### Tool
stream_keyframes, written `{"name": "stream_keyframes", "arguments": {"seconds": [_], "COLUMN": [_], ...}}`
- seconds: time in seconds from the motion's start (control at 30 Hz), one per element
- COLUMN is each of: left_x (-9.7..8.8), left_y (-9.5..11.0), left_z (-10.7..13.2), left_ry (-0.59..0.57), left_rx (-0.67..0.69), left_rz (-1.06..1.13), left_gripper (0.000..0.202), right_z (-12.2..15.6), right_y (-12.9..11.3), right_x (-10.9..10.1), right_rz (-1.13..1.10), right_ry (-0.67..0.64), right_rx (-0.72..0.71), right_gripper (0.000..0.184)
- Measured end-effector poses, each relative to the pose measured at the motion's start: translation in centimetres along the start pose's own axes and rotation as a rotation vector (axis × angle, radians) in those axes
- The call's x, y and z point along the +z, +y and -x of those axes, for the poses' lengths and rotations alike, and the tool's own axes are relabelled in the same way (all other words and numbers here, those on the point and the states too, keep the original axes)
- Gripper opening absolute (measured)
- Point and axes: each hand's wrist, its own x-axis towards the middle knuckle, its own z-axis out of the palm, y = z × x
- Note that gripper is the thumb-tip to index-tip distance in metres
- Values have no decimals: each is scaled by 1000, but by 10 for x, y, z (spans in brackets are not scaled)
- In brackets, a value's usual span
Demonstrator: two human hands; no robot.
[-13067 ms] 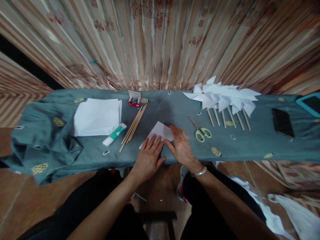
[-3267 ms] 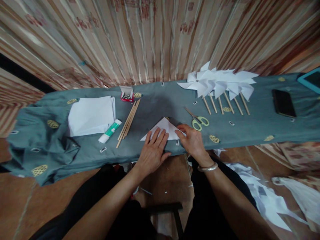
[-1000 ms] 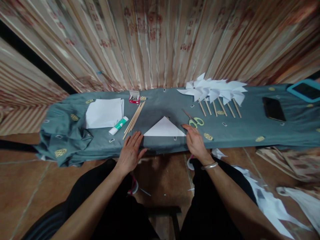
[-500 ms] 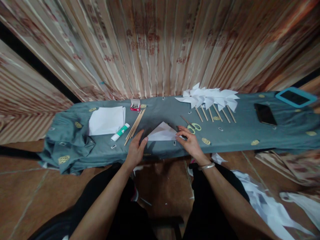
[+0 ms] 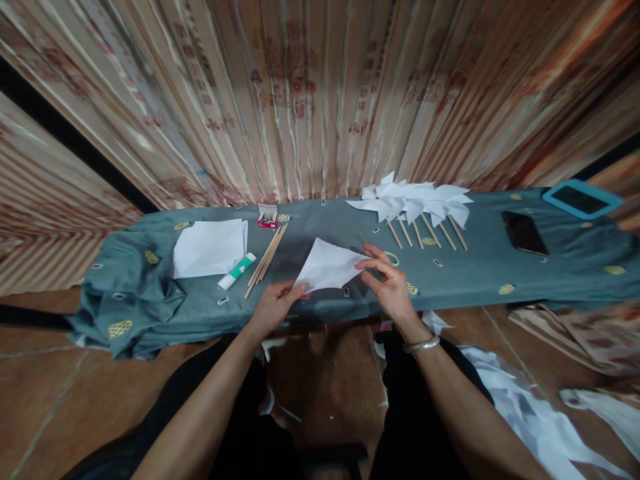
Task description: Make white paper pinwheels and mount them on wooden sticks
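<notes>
A white paper folded into a triangle (image 5: 327, 265) is lifted off the grey-green cloth of the bench (image 5: 475, 280). My left hand (image 5: 279, 304) pinches its lower left corner. My right hand (image 5: 390, 283) pinches its right corner, a silver bangle on that wrist. Just behind my right hand lie green-handled scissors (image 5: 391, 257), partly hidden by the fingers.
Left of the paper lie wooden sticks (image 5: 267, 259), a green-and-white glue tube (image 5: 237, 271), a stack of white sheets (image 5: 210, 247) and a small red box (image 5: 267, 218). Finished white pinwheels (image 5: 413, 202) lie at the back right, then a black phone (image 5: 524, 233) and a blue-framed tablet (image 5: 581, 199). Paper scraps litter the floor (image 5: 530, 413).
The triangle lay flat a second ago with my hands at its two ends; both hands have since pinched its corners and raised it off the cloth.
</notes>
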Motion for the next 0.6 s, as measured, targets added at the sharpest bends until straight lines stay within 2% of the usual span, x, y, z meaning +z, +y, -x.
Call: {"name": "stream_keyframes", "arguments": {"seconds": [0.1,0.17,0.27,0.4,0.5,0.6], "left_x": [3,3,0,-8,-13,-15], "left_y": [4,5,6,4,5,10], "left_z": [3,4,3,-1,-3,-3], "left_ry": [12,66,203,367,427,445], "left_rx": [-42,-64,-62,7,74,127], "left_rz": [113,208,307,273,217,163], "left_gripper": [37,35,40,40,34,28], "right_z": [-2,-5,-12,-21,-26,-30], "right_y": [1,6,21,38,40,36], "right_x": [-3,-10,-25,-37,-35,-32], "right_rz": [47,146,485,975,1146,1211], "right_ry": [-21,-22,50,-19,-79,-119], "right_rx": [-17,-20,6,60,76,106], "right_gripper": [13,27,43,35,31,32]}}
